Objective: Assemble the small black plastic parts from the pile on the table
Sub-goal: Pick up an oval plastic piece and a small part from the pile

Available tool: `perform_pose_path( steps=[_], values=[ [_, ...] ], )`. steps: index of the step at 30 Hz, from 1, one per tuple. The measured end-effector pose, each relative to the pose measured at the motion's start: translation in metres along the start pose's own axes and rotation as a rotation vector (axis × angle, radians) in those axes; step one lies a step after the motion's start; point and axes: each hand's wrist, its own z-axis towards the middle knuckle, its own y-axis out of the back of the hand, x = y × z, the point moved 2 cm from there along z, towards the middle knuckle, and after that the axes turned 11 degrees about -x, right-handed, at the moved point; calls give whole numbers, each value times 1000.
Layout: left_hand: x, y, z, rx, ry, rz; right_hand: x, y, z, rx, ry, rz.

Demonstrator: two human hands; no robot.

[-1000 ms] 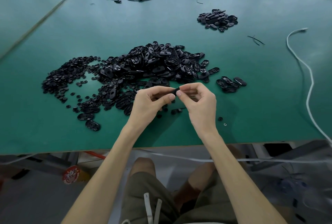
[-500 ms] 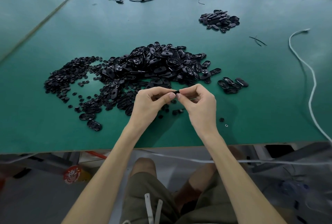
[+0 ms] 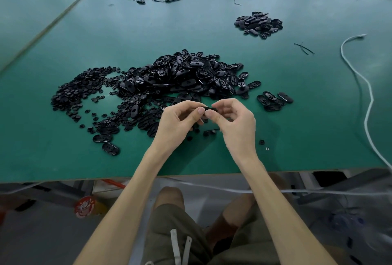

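**Both hands pinched one black part**

Above the desk (image 3: 63, 158), the left hand (image 3: 176, 125) and right hand (image 3: 236, 123) were close together. Their curled fingers (image 3: 214, 116) pinched a small black part (image 3: 209, 108) between them, just in front of the big pile (image 3: 180, 78).

parts pile (image 3: 180, 78): black | table (image 3: 148, 31): green | cord (image 3: 369, 95): white

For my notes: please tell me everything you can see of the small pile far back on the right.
The small pile is a low heap of black, glossy, plastic-looking oval pieces, loose and overlapping, on the green table, well apart from the big pile. Nothing else touches it.
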Motion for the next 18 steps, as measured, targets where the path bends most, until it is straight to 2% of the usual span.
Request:
perform_pose_path(
  steps=[5,18],
  values=[
    [-3,-1,-1,41,-25,5,-1,0,-1,25,-1,72],
    [-5,1,-2,-38,-2,20,-1,-2,-2,63,34,110]
  ],
)
